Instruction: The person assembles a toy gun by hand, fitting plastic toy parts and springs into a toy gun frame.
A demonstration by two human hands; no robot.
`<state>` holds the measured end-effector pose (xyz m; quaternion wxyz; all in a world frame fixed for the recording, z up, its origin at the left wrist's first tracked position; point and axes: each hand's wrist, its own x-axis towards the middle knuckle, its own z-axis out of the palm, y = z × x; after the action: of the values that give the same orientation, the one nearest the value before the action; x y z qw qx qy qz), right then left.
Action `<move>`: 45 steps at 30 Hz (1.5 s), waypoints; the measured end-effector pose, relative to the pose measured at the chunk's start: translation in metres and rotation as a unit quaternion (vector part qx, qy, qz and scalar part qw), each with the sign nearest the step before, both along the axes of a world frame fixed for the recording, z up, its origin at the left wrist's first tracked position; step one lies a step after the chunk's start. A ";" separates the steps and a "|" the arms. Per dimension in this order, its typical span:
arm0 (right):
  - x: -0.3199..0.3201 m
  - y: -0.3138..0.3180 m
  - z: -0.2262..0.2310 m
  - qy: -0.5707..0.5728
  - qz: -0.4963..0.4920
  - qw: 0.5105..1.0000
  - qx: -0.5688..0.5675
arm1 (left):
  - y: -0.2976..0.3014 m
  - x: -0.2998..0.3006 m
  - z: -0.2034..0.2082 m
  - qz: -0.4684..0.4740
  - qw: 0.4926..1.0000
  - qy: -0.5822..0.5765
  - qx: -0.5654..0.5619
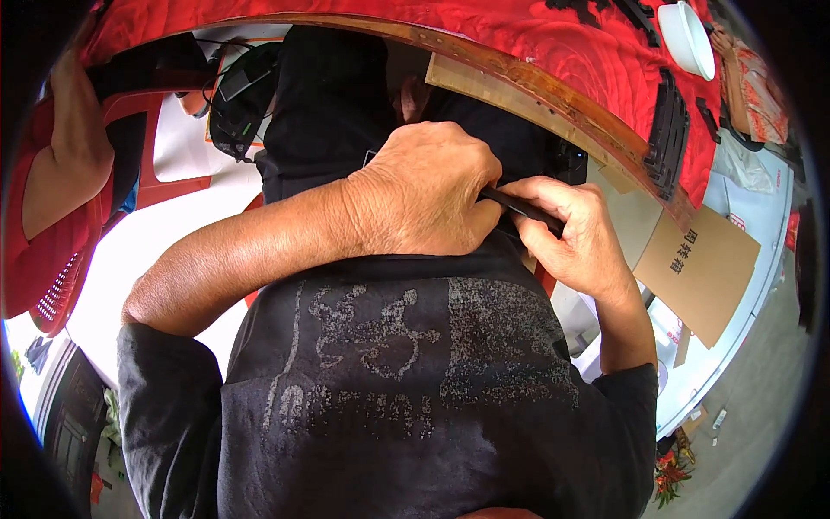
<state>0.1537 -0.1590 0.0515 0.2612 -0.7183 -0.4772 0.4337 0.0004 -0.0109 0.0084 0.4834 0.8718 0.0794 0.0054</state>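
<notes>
1. Torso nearest the camera: black short-sleeved T-shirt with a faded grey print (406,346) fills the lower frame; both bare forearms come in over it.
2. Left hand (428,195): lies across the body at chest height, knuckles up, fingers curled closed over the near end of a thin, flat black plastic strip (523,208). Fingertips hidden under the hand.
3. Right hand (575,233): just beside the left and touching it. Thumb and fingers closed on the far end of the same strip, which runs at a slant between the two hands.
4. Strip position: held in front of the chest, over dark black cloth on the lap (328,112), below the bench edge. What its hidden ends look like cannot be told.
5. Right of the hands, lower down: flat brown cardboard sheet with dark printed characters (700,268), lying on a white surface (761,225).
6. Beyond the hands: curved brown wooden edge of the bench (553,95), with red patterned cloth (519,35) covering the top behind it.
7. On the red cloth, right side: black ribbed plastic part (667,130) near the wooden edge; white round bowl (687,39) farther back.
8. Far left: another person's bare arm (69,147), next to a red plastic chair (173,112).
</notes>
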 end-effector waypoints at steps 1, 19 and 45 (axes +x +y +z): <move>0.001 0.000 0.000 0.000 0.001 1.000 0.001 | -0.002 0.000 -0.001 0.013 1.000 -0.001 0.005; 0.010 -0.002 -0.014 0.020 -0.081 0.996 -0.040 | 0.035 0.001 -0.014 0.032 0.992 -0.046 0.110; -0.025 0.029 -0.040 0.032 -0.190 0.967 0.165 | 0.003 0.034 -0.020 0.293 0.923 -0.144 0.202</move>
<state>0.1284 -0.1305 0.0112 0.4690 -0.7285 -0.3879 0.3145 0.0347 -0.0077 -0.0115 0.2801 0.8786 0.2579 0.2882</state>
